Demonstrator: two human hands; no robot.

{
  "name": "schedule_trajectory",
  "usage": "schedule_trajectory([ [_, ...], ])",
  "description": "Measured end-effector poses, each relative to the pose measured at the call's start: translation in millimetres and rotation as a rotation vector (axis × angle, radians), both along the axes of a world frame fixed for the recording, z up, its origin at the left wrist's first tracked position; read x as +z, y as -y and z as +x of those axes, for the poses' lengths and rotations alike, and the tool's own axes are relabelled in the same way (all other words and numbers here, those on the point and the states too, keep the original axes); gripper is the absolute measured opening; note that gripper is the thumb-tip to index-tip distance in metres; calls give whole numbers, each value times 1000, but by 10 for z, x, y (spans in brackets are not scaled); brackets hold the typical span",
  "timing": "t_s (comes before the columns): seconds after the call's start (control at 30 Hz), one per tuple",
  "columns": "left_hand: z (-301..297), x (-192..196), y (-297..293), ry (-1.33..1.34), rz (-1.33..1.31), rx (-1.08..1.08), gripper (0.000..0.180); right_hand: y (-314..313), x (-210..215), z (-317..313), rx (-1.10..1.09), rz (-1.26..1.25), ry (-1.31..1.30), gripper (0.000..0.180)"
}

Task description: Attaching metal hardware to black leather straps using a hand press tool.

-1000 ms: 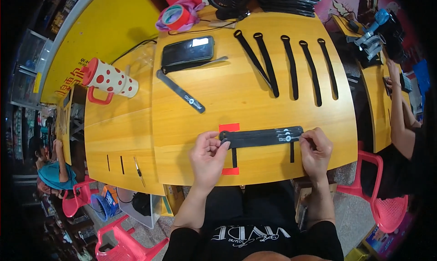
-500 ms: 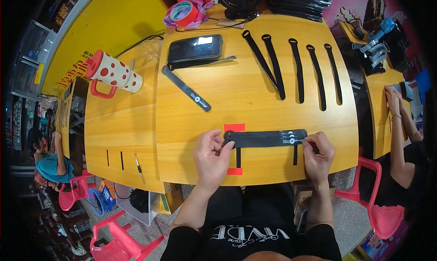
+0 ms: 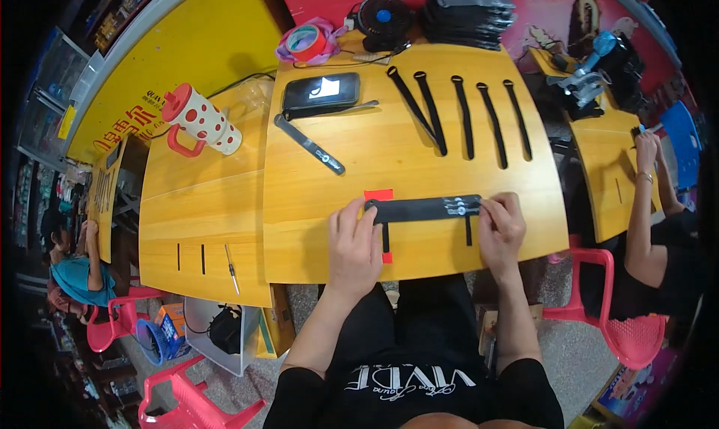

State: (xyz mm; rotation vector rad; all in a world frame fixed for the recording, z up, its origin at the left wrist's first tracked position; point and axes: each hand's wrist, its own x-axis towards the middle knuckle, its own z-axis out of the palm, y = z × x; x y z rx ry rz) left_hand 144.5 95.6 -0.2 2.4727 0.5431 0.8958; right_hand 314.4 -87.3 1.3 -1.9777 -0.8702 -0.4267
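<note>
Left hand (image 3: 355, 243) rolled flatter since earlier frame, pinching left end of black straps (image 3: 416, 210); right hand (image 3: 502, 225) clamped on other. Straps span between fingertips, crossing near red tape (image 3: 379, 195); best keep edges flush.

One stack of black bands (image 3: 416, 210) is held by two hands (image 3: 356, 245). Five looped straps (image 3: 465, 122) are laid out in a row on one table (image 3: 404, 171), with one tumbler (image 3: 206, 122), one phone (image 3: 299, 94) and one fan (image 3: 383, 16). Three pink chairs (image 3: 635, 338) are seen.

Black straps (image 3: 416, 210), stacked flat, white-marked right end, held at both ends, over yellow table (image 3: 404, 176)
</note>
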Motion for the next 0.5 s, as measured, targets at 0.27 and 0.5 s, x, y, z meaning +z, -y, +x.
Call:
schedule_trajectory([
  [0.27, -96, -194, -19, -164, 239, 26, 29, 31, -127, 69, -53, -139, 157, 4],
  [0.5, -125, -257, -20, -117, 216, 50, 28, 36, -225, 82, -140, -125, 92, 4],
])
